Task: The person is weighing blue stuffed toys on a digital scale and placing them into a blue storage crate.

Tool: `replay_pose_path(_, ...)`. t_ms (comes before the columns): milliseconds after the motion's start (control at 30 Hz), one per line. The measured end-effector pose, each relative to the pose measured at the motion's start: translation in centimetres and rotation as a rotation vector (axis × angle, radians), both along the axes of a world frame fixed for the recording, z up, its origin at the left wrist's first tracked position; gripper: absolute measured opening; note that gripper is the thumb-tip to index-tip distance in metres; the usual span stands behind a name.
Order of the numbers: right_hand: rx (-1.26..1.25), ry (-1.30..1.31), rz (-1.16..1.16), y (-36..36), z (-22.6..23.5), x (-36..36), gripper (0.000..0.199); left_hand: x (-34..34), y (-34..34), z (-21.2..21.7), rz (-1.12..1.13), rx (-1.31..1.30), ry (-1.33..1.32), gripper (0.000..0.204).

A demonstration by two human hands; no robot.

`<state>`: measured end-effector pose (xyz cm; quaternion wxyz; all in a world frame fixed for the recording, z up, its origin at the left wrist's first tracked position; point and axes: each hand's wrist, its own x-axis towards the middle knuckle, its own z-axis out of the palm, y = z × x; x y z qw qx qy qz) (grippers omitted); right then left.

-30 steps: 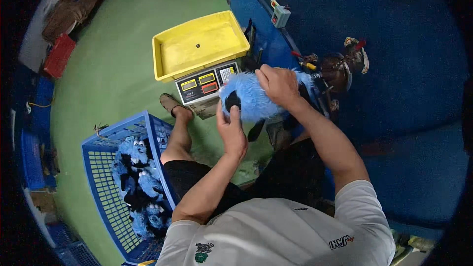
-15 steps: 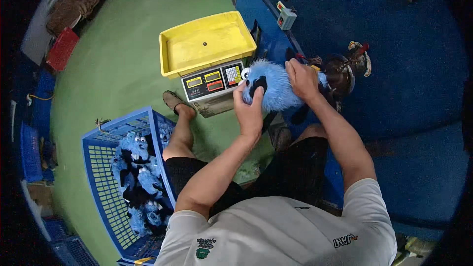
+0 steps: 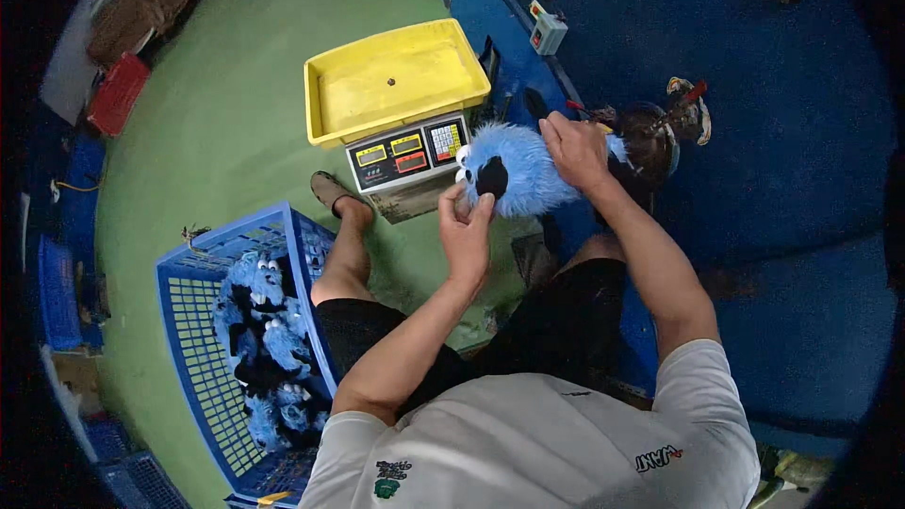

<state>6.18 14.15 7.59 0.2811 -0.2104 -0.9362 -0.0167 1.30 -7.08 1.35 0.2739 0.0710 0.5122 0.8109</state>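
Observation:
A fluffy blue plush toy (image 3: 524, 168) with white eyes and a black patch is held up between my two hands, right of the scale. My left hand (image 3: 466, 238) pinches the toy's lower face edge, with thumb and fingers close to the black patch. Over its far right side, my right hand (image 3: 577, 153) is closed on the fur. The toy's right end reaches a round metal machine part (image 3: 650, 146); where they meet is partly hidden behind my right hand.
A yellow tray (image 3: 377, 94) rests on a digital scale (image 3: 363, 172). On the left, a blue basket (image 3: 322, 320) holds several blue-and-black plush toys (image 3: 267, 281). A grey switch box (image 3: 549, 35) sits on the blue machine's edge. A red crate (image 3: 118, 94) lies far left.
My left hand has shifted slightly down and left along the toy's face. The toy has rolled a little, and the black limb under it has gone from sight. My right hand keeps its hold.

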Motion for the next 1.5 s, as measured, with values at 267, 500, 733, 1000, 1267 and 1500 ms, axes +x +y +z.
replay_pose_path(267, -0.054, -0.049, 0.004, -3.8, 1.0, -2.5, 0.028, -2.4, -1.9, 1.6, 0.128, -0.051, 0.047, 0.04)
replay_pose_path(500, -0.108, -0.106, 0.032, -5.5, 1.1, -3.7, 0.026, -1.5, -2.5, 0.0, 0.242, 0.028, -0.049, 0.044)
replay_pose_path(733, -0.191, -0.123, 0.112, -7.1, 1.2, -5.0, 0.026, 0.0, -1.4, -2.6, -0.044, 0.189, -0.282, 0.027)
replay_pose_path(1000, -0.209, -0.148, 0.145, -7.8, 1.8, -4.6, 0.028, -0.1, -0.9, 1.4, 0.024, -0.06, -0.348, 0.024)
replay_pose_path(1267, -0.052, -0.239, 0.176, -4.1, 0.9, -0.8, 0.032, -0.1, -0.8, 1.5, 0.132, 0.013, -0.26, 0.022)
replay_pose_path(1500, -0.066, -0.159, 0.205, -3.6, 0.1, -0.8, 0.034, -0.5, -1.2, 2.0, 0.095, -0.06, -0.306, 0.018)
